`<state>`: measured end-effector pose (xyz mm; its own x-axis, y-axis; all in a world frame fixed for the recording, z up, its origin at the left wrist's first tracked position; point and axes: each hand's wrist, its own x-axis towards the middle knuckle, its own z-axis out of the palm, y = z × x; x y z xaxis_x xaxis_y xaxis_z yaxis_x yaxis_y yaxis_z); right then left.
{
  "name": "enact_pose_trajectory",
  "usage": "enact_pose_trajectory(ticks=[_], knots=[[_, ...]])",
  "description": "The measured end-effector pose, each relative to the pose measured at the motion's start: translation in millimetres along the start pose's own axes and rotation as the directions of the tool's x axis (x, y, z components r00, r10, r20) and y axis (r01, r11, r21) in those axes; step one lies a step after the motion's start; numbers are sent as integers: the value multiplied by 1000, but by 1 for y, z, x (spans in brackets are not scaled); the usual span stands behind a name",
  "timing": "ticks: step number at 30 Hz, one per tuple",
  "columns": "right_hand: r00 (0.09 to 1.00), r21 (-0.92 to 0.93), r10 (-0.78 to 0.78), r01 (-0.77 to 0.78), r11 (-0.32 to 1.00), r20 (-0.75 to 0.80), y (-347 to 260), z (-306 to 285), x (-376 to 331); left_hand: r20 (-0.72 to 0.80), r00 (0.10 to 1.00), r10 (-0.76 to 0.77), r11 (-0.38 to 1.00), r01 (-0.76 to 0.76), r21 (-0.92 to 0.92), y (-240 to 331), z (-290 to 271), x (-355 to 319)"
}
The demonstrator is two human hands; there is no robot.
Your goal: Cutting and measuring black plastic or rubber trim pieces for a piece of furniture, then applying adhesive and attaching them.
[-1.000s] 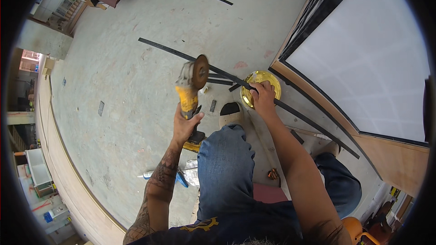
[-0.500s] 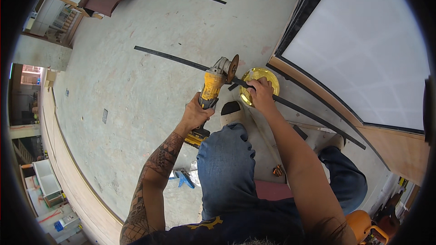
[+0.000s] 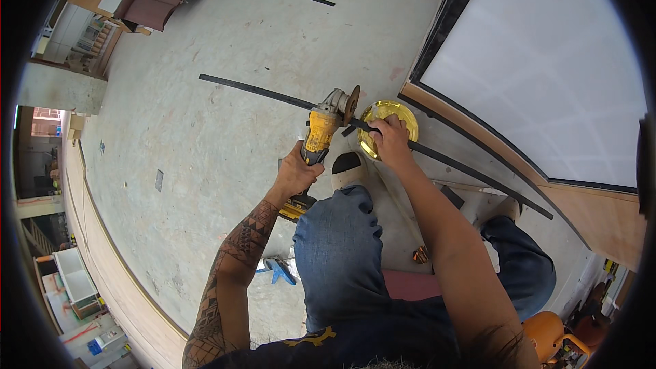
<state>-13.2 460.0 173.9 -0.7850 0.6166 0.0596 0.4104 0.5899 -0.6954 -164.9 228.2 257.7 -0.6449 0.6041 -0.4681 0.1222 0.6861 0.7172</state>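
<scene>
Strip, black, lay across the round gold tin | right hand gripped it there | left hand clasped the grinder | disc had swung over beside the right hand, apparently ready at the strip; contact unclear

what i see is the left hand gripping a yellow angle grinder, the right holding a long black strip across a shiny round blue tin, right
The shiny round tin is gold-coloured, not blue, as the head view shows; the left hand does grip the grinder, and the right hand holds the strip across it.
</scene>
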Motion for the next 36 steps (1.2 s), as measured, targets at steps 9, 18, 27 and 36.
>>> enact_pose_trajectory(ticks=[9,18,27,36], knots=[[1000,-2,19,-19,1000,18,0,2,1,5,1000,22,1000,-22,-9,-3,4,2],[1000,-5,20,-20,1000,22,-3,-1,1,-8,1000,-5,1000,5,20,-3,7,2],[1000,-20,16,-15,1000,19,-3,0,1,-20,999,-28,999,29,22,0,9,2],[1000,-26,-15,14,1000,-25,-1,2,1,19,999,-31,999,30,24,1,7,4]])
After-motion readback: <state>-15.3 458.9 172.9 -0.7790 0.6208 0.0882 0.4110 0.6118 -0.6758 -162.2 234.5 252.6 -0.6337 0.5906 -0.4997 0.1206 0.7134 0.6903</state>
